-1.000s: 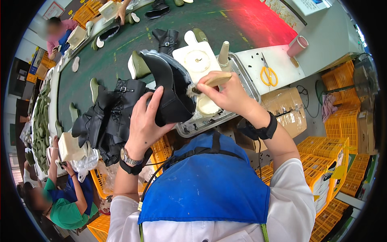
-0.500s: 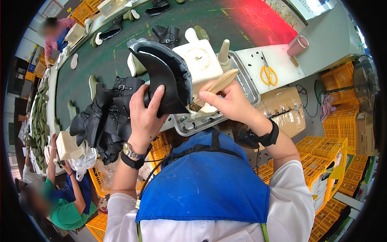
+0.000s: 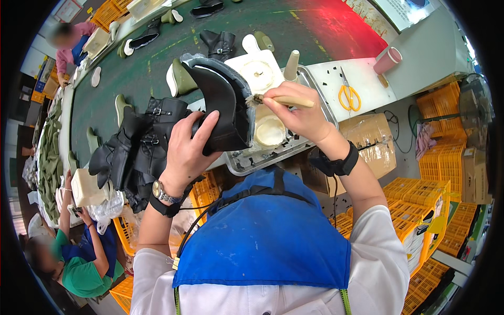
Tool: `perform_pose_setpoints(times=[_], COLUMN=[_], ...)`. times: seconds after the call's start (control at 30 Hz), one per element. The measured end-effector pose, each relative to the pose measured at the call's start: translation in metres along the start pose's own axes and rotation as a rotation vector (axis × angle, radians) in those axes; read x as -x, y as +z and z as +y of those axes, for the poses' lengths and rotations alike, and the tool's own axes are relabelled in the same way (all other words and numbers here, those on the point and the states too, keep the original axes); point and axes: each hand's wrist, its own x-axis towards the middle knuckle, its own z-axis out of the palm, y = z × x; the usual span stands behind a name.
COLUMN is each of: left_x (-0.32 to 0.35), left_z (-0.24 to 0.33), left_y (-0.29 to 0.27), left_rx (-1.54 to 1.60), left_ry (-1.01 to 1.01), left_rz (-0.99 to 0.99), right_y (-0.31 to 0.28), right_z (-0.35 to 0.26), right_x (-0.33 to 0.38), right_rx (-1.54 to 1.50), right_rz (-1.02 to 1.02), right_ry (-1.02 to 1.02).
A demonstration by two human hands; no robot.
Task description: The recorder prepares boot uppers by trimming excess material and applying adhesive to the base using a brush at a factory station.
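A black boot upper [image 3: 227,102] with a grey inner edge is gripped in my left hand [image 3: 189,147], thumb and fingers closed round its lower part. My right hand [image 3: 302,115] pinches a wooden-handled brush [image 3: 292,101]. The bristles meet or nearly meet the right-hand edge of the upper. Just below the brush, a white pot [image 3: 271,134] of pale stuff sits in a metal tray [image 3: 247,167] strewn with black scraps. Beyond it stands a second white container [image 3: 255,70]. Several black boots [image 3: 139,149] are heaped left of my left hand.
Orange-handled scissors [image 3: 348,95] lie on a white board right of the tray, near a pink cup [image 3: 387,60]. The green belt [image 3: 173,47] carries scattered boots and shoes. Yellow crates [image 3: 415,205] stand at right. Two people are at work on the left.
The brush has risen from the pot to the upper's edge, its handle swinging from upright to nearly level. The boot upper has shifted slightly right in my left hand.
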Motion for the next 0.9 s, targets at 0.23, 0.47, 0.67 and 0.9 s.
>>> perform_pose_setpoints(times=[0.23,0.47,0.67,0.9], left_x=[0.005,-0.014,0.01,0.09], left_z=[-0.023,-0.017,-0.043,-0.09], left_y=[-0.011,-0.024,-0.016,-0.026], left_rx=[0.433,1.823,2.073,1.746], left_ry=[-0.389,-0.647,-0.643,-0.94], left_rz=[0.101,0.333,0.174,-0.161], right_y=[-0.019,0.02,0.048,0.035], right_z=[0.009,0.055,0.056,0.05], right_x=[0.011,0.09,0.109,0.096], right_rx=[-0.431,-0.23,0.075,0.089], right_rz=[0.316,-0.02,-0.278,-0.401], right_ry=[0.564,0.849,0.708,0.686])
